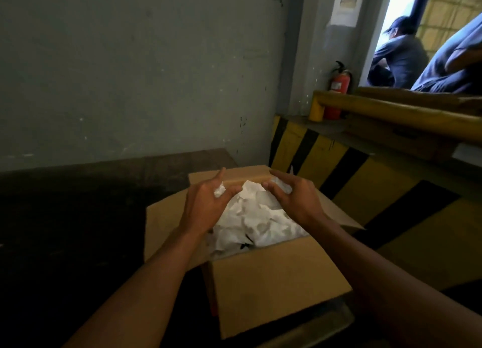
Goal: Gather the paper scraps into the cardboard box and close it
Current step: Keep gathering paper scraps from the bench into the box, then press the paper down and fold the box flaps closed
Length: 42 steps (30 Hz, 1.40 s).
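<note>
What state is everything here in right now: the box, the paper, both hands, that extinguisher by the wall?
Brown cardboard box: open, flaps spread outward, nearly full.
White crumpled paper scraps: piled inside the box.
Left hand: over the box, fingers curled round a small scrap.
Right hand: over the box, fingers gripping another scrap.
Red fire extinguisher: upright by the wall, untouched.

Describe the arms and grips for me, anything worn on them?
Both are bare. The left grip and right grip carry no gloves, and no rings show. The left forearm and right forearm have no sleeves, watch or bands in view.
</note>
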### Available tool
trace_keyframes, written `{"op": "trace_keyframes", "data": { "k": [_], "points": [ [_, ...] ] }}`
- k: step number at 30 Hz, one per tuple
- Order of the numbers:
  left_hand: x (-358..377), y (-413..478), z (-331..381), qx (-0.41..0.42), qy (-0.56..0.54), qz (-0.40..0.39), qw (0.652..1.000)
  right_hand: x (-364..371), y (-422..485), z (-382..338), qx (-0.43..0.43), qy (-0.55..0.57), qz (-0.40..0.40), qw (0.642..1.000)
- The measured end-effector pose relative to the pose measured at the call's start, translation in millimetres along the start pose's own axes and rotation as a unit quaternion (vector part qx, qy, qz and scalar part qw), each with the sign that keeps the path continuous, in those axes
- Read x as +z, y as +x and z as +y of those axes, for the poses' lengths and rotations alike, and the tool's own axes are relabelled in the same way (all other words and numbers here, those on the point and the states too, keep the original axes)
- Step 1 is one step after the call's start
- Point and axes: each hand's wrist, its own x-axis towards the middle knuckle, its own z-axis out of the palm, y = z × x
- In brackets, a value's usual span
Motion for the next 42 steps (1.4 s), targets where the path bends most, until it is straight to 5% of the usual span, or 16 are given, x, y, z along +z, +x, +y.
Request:
{"op": "trace_keyframes", "data": {
  "k": [10, 16, 21, 27, 34, 42],
  "points": [
    [100.9, -7.6, 13.6, -0.119, 0.063, -0.034, 0.990, 3.0, 24.3, 82.2, -0.022, 0.069, -0.092, 0.993],
    [114.4, -8.8, -4.2, -0.152, 0.224, -0.151, 0.951, 39.9, 28.0, 109.7, 0.008, -0.025, -0.217, 0.976],
    [110.7, 8.8, -33.4, -0.132, 0.253, -0.238, 0.928, 40.7, 58.9, 124.1, -0.005, -0.052, -0.251, 0.967],
    [121.2, 11.9, -73.2, -0.115, 0.272, -0.345, 0.891, 83.4, 59.5, 138.1, 0.033, -0.135, -0.354, 0.925],
    [140.4, 16.3, -100.1, -0.194, 0.295, -0.438, 0.826, 130.6, 53.7, 167.2, 0.031, -0.250, -0.498, 0.830],
    [148.7, 5.5, -110.9, -0.231, 0.271, -0.442, 0.823, 140.1, 48.7, 176.2, 0.037, -0.273, -0.549, 0.789]
  ]
}}
